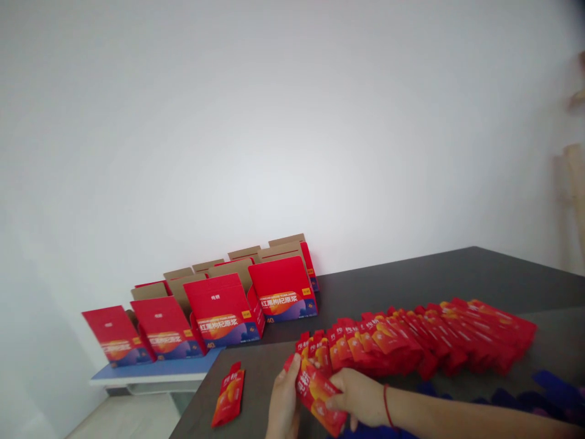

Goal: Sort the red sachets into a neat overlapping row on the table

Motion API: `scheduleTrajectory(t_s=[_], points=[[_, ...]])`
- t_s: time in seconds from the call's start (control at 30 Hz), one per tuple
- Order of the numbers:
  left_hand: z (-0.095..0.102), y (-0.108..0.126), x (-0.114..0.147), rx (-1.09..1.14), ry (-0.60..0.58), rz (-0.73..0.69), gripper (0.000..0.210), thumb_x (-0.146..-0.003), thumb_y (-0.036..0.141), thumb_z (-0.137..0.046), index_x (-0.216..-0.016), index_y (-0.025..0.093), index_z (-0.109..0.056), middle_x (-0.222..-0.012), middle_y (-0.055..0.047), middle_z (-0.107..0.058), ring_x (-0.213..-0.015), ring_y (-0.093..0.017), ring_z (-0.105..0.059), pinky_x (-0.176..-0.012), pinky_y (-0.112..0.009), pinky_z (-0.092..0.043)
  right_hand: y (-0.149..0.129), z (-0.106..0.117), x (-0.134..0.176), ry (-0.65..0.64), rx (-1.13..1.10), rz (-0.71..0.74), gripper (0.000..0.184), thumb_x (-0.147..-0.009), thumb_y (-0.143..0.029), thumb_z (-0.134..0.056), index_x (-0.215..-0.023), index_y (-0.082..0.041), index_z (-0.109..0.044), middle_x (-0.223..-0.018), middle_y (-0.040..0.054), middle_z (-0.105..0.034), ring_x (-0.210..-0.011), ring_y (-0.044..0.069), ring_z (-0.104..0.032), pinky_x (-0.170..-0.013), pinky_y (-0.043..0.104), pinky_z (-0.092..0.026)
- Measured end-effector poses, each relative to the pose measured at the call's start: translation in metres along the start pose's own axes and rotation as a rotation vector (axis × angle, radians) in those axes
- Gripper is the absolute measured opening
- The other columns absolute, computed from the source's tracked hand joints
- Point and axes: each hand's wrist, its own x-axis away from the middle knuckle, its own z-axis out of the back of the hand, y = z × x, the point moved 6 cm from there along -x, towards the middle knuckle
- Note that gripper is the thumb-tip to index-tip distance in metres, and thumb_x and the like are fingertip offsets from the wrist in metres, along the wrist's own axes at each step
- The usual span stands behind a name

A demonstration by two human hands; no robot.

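A red pouch (316, 390) with orange print and white lettering is held between my two hands above the dark table. My left hand (283, 399) is closed on its upper left edge, thumb on the front. My right hand (361, 396), with a red cord at the wrist, grips the pouch from the right side. Whether more pouches lie behind this one is hidden. Just beyond my hands starts a long overlapping row of red pouches (429, 338), stretching to the right. One single pouch (229, 395) lies apart, left of my left hand.
Several open red cartons (223, 308) with raised brown flaps stand at the back left, partly on a blue-topped surface (183, 366). Dark blue items (525, 396) lie beneath and beyond my right forearm. The dark table (388, 280) reaches a white wall (292, 134).
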Motion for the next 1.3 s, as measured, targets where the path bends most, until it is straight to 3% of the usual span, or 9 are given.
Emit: scheduleTrajectory(t_s=[0.27,0.43,0.57,0.77,0.87,1.0,1.17,1.3], points=[[0.004,-0.001,0.000,0.022,0.061,0.041,0.055,-0.074,0.062,-0.055,-0.087,0.011,-0.068,-0.077,-0.014,-0.072,-0.079,-0.028,-0.068,-0.072,-0.037,-0.051,0.002,0.006,-0.004,0.013,0.004,0.006,0.013,-0.076,-0.012,-0.053,-0.076,-0.013,-0.066,-0.057,-0.0021,-0.061,-0.038,0.005,-0.051,-0.034,0.011,-0.039],[0.003,0.003,-0.005,-0.162,-0.029,-0.150,0.044,-0.066,0.052,-0.069,-0.084,0.012,-0.069,-0.075,-0.008,-0.072,-0.072,-0.023,-0.065,-0.071,-0.031,-0.047,-0.004,0.008,-0.004,-0.002,-0.199,-0.018,0.017,-0.077,-0.011,-0.050,-0.083,-0.012,-0.066,-0.068,0.0020,-0.066,-0.050,0.008,-0.059,-0.037,0.012,-0.043],[0.009,0.005,-0.004,-0.347,0.057,-0.287,0.039,-0.069,0.053,-0.065,-0.071,0.014,-0.066,-0.064,-0.001,-0.066,-0.061,-0.017,-0.058,-0.062,-0.025,-0.044,-0.010,0.006,0.001,-0.036,-0.246,-0.033,0.012,-0.075,-0.017,-0.056,-0.080,-0.012,-0.066,-0.069,0.0026,-0.066,-0.051,0.009,-0.059,-0.035,0.011,-0.042],[0.018,0.022,0.006,-0.561,0.251,-0.414,0.049,-0.071,0.062,-0.055,-0.050,0.018,-0.048,-0.047,0.004,-0.049,-0.048,-0.012,-0.042,-0.048,-0.022,-0.034,-0.020,-0.006,0.008,-0.099,-0.359,-0.012,0.016,-0.074,-0.018,-0.056,-0.084,-0.011,-0.067,-0.070,0.0038,-0.067,-0.049,0.007,-0.058,-0.036,0.011,-0.041],[0.023,0.027,0.005,-0.575,0.274,-0.392,0.048,-0.067,0.063,-0.060,-0.049,0.018,-0.052,-0.046,0.003,-0.050,-0.048,-0.013,-0.044,-0.047,-0.023,-0.034,-0.022,-0.010,0.005,-0.086,-0.374,-0.009,0.016,-0.074,-0.020,-0.055,-0.082,-0.011,-0.066,-0.068,0.0033,-0.066,-0.047,0.007,-0.057,-0.036,0.013,-0.042],[0.019,0.026,0.009,-0.427,0.250,-0.308,0.049,-0.065,0.065,-0.059,-0.053,0.018,-0.057,-0.047,0.001,-0.056,-0.048,-0.015,-0.049,-0.048,-0.024,-0.037,-0.026,-0.015,0.006,-0.126,-0.451,-0.015,0.024,-0.071,-0.029,-0.062,-0.085,-0.010,-0.064,-0.066,0.0042,-0.065,-0.045,0.008,-0.056,-0.038,0.015,-0.042],[0.006,0.014,0.011,-0.143,0.167,-0.154,0.054,-0.069,0.068,-0.054,-0.077,0.017,-0.067,-0.068,-0.005,-0.070,-0.057,-0.019,-0.061,-0.058,-0.029,-0.046,-0.033,-0.022,0.016,-0.247,-0.596,0.004,0.043,-0.065,-0.040,-0.067,-0.093,-0.008,-0.061,-0.075,0.0095,-0.066,-0.052,0.010,-0.060,-0.042,0.016,-0.042],[0.007,0.004,0.000,-0.145,0.106,-0.147,0.054,-0.064,0.063,-0.063,-0.081,0.013,-0.069,-0.077,-0.010,-0.072,-0.073,-0.024,-0.066,-0.073,-0.034,-0.049,-0.026,-0.012,0.011,-0.078,-0.523,0.011,0.033,-0.070,-0.035,-0.061,-0.090,-0.009,-0.058,-0.067,0.0057,-0.065,-0.050,0.011,-0.059,-0.040,0.017,-0.041]])
